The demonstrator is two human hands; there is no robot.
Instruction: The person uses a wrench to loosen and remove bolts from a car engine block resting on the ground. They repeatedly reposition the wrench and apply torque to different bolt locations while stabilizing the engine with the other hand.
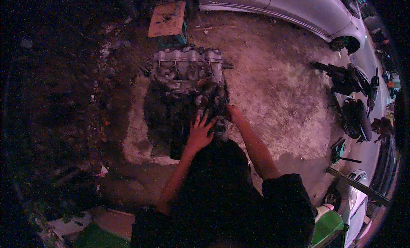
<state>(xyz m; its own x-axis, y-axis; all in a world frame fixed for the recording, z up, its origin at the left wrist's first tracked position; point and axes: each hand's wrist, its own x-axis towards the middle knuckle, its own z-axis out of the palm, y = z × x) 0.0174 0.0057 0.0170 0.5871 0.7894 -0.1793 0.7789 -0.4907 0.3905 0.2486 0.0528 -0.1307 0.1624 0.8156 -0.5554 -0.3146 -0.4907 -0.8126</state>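
A car engine (188,68) stands on the ground in front of me, its ribbed silver cover at the far end and its near part dark and greasy. My left hand (200,132) rests on the near part with fingers spread and pointing away from me; nothing shows in it. Against the engine's right side, my right hand (232,114) is curled, its fingertips lost in shadow. What it grips, if anything, cannot be made out. A roundish metal part (220,127) sits on the engine between my two hands.
Behind the engine stands a teal crate (181,36) with a brown board (167,19) on top. A silver car (273,7) is at the far side. Motorcycles (352,94) stand at right, near a green-topped object (326,229). Dark clutter lines the left.
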